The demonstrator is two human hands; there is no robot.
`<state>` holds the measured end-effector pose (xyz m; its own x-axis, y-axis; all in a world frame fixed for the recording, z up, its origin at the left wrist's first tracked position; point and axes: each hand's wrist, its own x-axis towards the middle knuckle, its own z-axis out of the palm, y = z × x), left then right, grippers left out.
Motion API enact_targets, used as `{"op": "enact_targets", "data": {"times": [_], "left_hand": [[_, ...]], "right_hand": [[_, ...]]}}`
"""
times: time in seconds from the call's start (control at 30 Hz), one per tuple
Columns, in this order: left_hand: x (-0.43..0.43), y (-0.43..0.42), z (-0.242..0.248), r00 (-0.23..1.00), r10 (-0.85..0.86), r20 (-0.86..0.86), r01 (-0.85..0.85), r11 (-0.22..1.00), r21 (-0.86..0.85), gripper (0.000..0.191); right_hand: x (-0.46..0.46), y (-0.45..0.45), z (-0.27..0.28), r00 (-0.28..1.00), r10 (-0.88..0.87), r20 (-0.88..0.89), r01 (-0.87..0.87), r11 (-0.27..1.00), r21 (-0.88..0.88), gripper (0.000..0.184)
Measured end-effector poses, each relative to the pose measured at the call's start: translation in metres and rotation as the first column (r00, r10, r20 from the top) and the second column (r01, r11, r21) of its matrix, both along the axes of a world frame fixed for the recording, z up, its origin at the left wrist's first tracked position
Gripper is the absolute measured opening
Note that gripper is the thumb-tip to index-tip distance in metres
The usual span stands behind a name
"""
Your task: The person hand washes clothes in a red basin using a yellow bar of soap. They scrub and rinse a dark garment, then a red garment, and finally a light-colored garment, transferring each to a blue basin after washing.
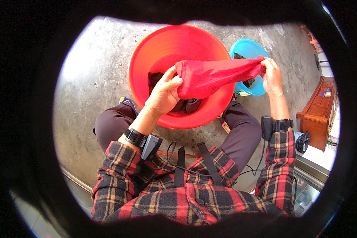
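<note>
A piece of red cloth is stretched between my two hands above a large red plastic tub. My left hand pinches its wider end between thumb and fingers, over the tub. At the cloth's narrow, bunched end, my right hand grips it beside the rim of a smaller blue basin. Dark cloth lies in the bottom of the red tub, partly hidden by my left hand and the red cloth. More dark cloth is in the blue basin, partly covered by the red cloth.
Both vessels stand on a grey concrete floor, the red tub between my knees. A brown wooden cabinet stands at the right, with a black plastic bag near it. Black cables from my wrist devices hang across my lap.
</note>
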<state>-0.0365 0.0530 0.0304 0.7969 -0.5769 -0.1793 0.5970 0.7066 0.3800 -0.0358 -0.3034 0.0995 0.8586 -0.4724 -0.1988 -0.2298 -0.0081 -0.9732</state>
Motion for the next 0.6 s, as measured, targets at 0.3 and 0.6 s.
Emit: {"op": "enact_targets", "data": {"times": [0.3, 0.6], "left_hand": [[0.001, 0.001, 0.000, 0.997, -0.076, -0.018, 0.074, 0.995, -0.068, 0.059], [0.003, 0.001, 0.004, 0.984, -0.174, 0.043, 0.177, 0.980, -0.092, 0.068]], "right_hand": [[-0.007, 0.050, -0.016, 0.895, 0.385, -0.227, -0.399, 0.917, -0.021, 0.023], [-0.025, 0.119, -0.017, 0.522, 0.795, -0.308, -0.853, 0.476, -0.216, 0.049]]}}
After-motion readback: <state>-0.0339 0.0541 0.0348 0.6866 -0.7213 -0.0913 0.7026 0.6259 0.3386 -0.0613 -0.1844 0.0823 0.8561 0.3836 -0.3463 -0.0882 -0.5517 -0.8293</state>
